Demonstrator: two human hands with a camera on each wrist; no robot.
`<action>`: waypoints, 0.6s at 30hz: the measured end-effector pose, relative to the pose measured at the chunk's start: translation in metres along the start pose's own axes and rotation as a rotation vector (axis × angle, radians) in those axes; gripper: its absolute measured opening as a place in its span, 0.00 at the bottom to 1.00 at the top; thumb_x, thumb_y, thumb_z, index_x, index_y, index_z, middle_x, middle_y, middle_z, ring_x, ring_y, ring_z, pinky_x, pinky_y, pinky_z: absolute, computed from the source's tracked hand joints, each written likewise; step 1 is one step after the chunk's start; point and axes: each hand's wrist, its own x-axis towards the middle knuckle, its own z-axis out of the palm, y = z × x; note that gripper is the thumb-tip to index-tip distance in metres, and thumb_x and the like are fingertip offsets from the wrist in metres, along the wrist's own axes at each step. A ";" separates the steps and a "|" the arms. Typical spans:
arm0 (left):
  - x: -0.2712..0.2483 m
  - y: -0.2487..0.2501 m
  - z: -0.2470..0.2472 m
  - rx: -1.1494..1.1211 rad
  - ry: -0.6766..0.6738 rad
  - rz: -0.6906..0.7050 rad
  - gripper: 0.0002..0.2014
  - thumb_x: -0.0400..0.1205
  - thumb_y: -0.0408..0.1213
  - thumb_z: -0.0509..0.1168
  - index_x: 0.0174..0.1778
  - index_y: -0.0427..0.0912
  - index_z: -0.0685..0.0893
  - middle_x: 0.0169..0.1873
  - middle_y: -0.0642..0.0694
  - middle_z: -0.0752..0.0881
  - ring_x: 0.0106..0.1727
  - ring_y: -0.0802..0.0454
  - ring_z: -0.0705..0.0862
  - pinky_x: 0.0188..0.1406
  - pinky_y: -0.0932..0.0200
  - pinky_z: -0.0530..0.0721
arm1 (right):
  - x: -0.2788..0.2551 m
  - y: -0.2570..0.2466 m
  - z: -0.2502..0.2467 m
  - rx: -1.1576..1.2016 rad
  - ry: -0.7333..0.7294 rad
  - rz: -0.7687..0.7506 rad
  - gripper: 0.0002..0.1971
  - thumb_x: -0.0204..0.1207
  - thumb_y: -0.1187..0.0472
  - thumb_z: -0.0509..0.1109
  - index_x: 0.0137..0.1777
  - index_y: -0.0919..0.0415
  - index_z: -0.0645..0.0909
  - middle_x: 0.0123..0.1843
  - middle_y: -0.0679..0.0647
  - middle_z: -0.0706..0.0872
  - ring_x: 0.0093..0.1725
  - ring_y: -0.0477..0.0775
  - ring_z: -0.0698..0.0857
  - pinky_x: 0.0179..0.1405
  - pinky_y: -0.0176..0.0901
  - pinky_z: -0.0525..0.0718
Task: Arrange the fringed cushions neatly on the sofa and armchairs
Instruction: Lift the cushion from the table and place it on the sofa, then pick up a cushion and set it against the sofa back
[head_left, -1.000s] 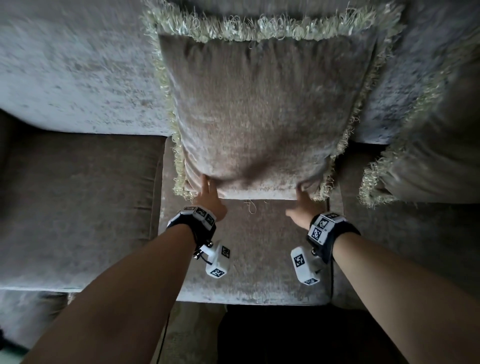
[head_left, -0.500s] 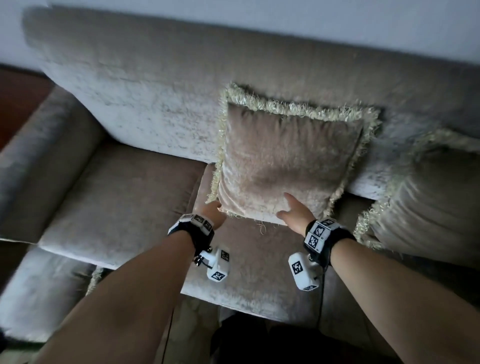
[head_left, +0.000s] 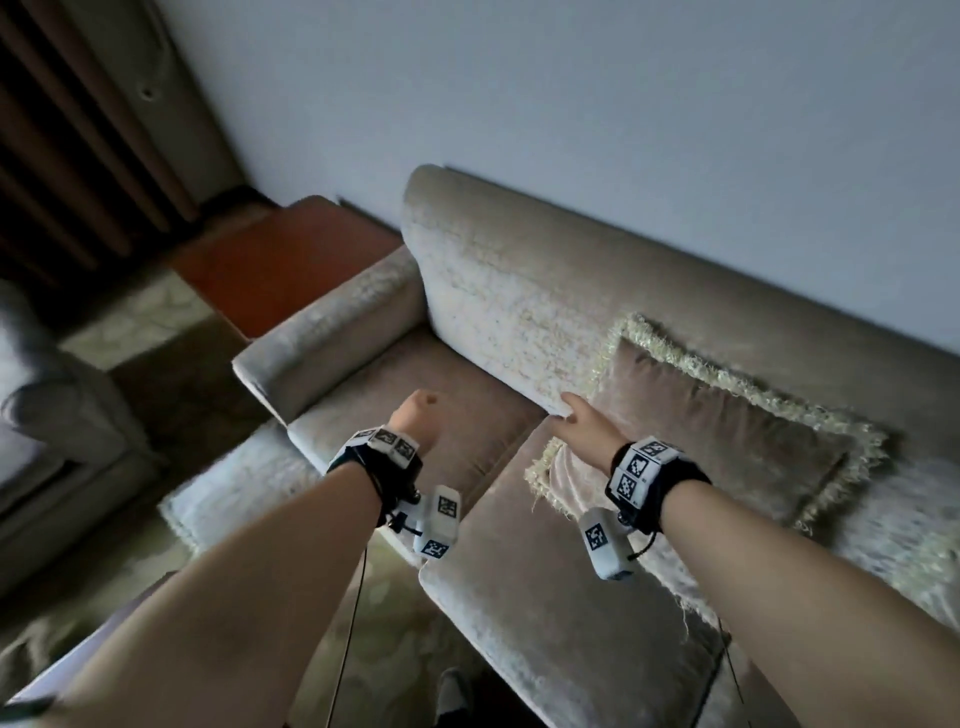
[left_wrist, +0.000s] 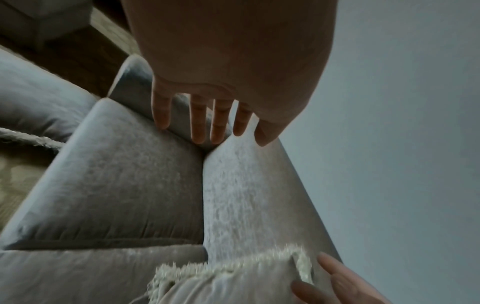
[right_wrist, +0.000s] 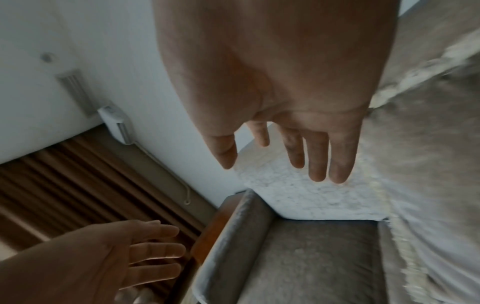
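A beige cushion (head_left: 727, 447) with a pale fringe leans upright against the sofa's backrest (head_left: 519, 291). Neither hand holds it. My right hand (head_left: 579, 423) hovers by its left edge with straight fingers; whether it touches the fringe I cannot tell. My left hand (head_left: 415, 415) hangs over the bare left seat (head_left: 415, 384), holding nothing. In the left wrist view the left hand's fingers (left_wrist: 200, 123) are spread and the cushion's fringe (left_wrist: 233, 271) lies below. The right wrist view shows the right hand's fingers (right_wrist: 317, 156) straight above the seat.
A second fringed cushion (head_left: 914, 535) shows at the right edge. The sofa's left arm (head_left: 322, 332) borders an orange-brown side table (head_left: 280, 260). An armchair (head_left: 57, 415) stands at far left, brown curtains (head_left: 52, 156) behind it. A pale fringed piece (head_left: 228, 488) lies low before the sofa.
Both hands have come off the cushion's lower edge and moved left. The cushion stays leaning on the backrest. The head view has swung left and up.
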 end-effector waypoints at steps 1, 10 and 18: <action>-0.001 -0.010 -0.016 -0.023 0.036 -0.017 0.22 0.76 0.50 0.67 0.63 0.44 0.84 0.62 0.37 0.87 0.63 0.38 0.84 0.63 0.50 0.81 | 0.003 -0.016 0.008 -0.009 -0.025 -0.023 0.36 0.81 0.46 0.65 0.86 0.51 0.56 0.79 0.59 0.72 0.75 0.60 0.74 0.69 0.49 0.72; 0.006 -0.108 -0.133 -0.219 0.221 -0.135 0.17 0.69 0.51 0.62 0.37 0.40 0.86 0.40 0.34 0.85 0.47 0.32 0.85 0.46 0.52 0.79 | 0.048 -0.139 0.109 -0.167 -0.192 -0.184 0.36 0.80 0.46 0.67 0.85 0.53 0.59 0.79 0.60 0.74 0.75 0.60 0.75 0.77 0.50 0.69; 0.056 -0.218 -0.245 -0.382 0.310 -0.264 0.13 0.79 0.41 0.65 0.28 0.47 0.78 0.33 0.43 0.81 0.36 0.46 0.76 0.42 0.55 0.73 | 0.116 -0.255 0.240 -0.254 -0.314 -0.271 0.35 0.80 0.46 0.67 0.84 0.53 0.61 0.78 0.59 0.75 0.57 0.52 0.77 0.66 0.48 0.76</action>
